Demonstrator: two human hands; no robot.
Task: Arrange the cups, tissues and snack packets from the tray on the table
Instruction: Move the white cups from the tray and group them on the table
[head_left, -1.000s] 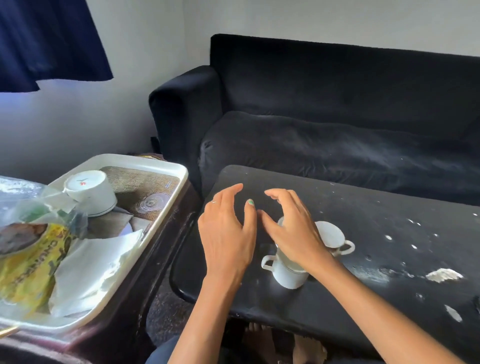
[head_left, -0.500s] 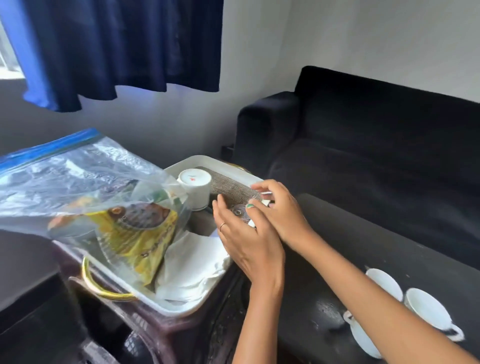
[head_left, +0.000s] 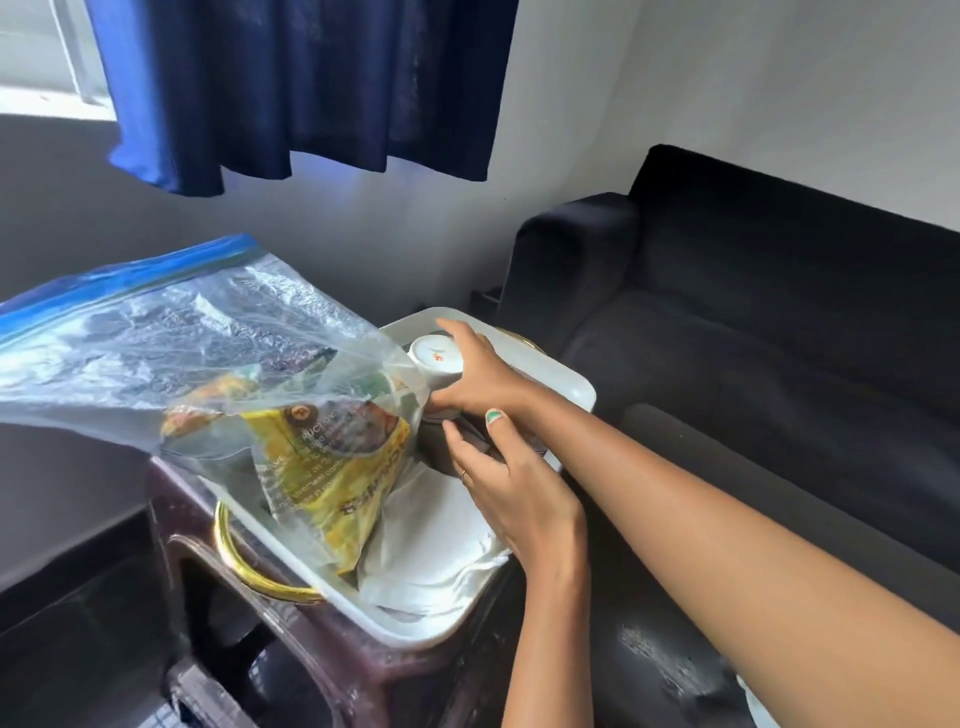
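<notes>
A white tray (head_left: 563, 382) with gold loop handles (head_left: 236, 558) sits on a dark brown plastic stool (head_left: 332, 670), to the left of the black worktop (head_left: 670, 660). At the far end of the tray, an upturned white cup (head_left: 435, 355) shows a small red and orange mark on its base; the mark is too small to read. The right hand (head_left: 480, 376) holds this cup, fingers curled round its far side and thumb low at the near side. The left hand (head_left: 511, 486) reaches into the tray just beside it, fingers loosely bent over a dark item beneath the cup; whether they grip anything cannot be told from this angle. A thin ring sits on one left finger, and a green-painted thumbnail shows between the two hands.

A clear zip bag (head_left: 171, 358) with a blue seal strip leans out over the tray's left side. Inside it lies a yellow snack packet (head_left: 332, 467) with a printed picture and black lettering; only fragments such as "RUCTIONS" and small print can be made out. White tissues (head_left: 441, 551) lie crumpled at the near end of the tray, partly under the packet.

A black sofa (head_left: 779, 312) stands behind the worktop, and a dark blue curtain (head_left: 301, 83) hangs above.
</notes>
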